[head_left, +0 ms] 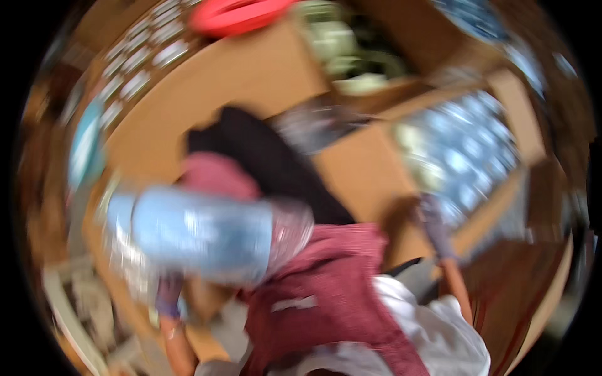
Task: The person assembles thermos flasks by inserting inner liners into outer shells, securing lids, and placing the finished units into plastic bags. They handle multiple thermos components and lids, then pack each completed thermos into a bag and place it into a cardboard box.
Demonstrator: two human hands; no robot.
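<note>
A large light-blue bottle point(200, 232) in loose clear plastic wrap lies sideways at the left, close in front of me. From below, my left hand point(169, 293) in a greyish-purple glove holds it, with the fingers mostly hidden behind the wrap. My right hand point(434, 222), gloved the same way, is at the near edge of an open carton point(448, 241) on the right. Rows of wrapped blue bottles point(467, 150) fill that carton, and a few pale-green pieces sit at its left side. Motion smears the right fingers, so their grip is unclear.
A black cloth point(263, 156) and a dark pink piece point(219, 177) lie on the brown cardboard surface point(157, 135). Behind them are a carton of pale-green items point(332, 41) and a red ring-shaped thing point(238, 15). Several small white-topped items point(135, 84) stand in rows at the far left.
</note>
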